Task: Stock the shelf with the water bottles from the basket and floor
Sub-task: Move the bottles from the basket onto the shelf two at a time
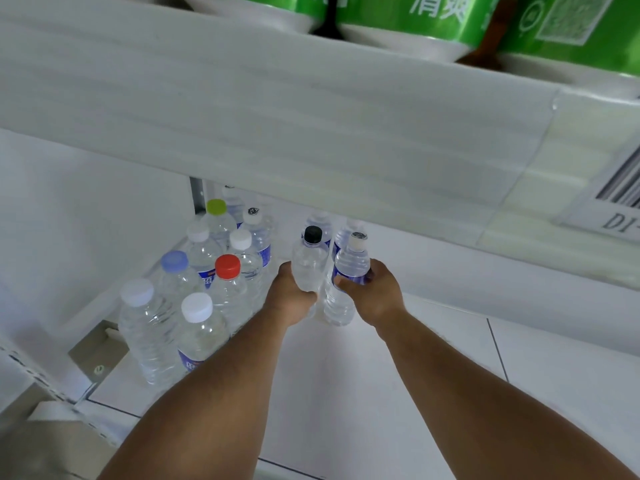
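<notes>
Bottom shelf open at 3 o'clock of held bottles. Bottle cluster blocks 9 o'clock. Upper shelf edge overhangs at 12 o'clock, limiting headroom.

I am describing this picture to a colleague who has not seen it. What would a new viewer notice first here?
First, the two bare hands in the centre: the left hand grips a black-capped water bottle, the right hand a white-capped bottle, both held at the bottom shelf. To their left stands a cluster of bottles, where a red cap and a lime-green cap stand out. Green-labelled packages sit on the shelf above.
</notes>
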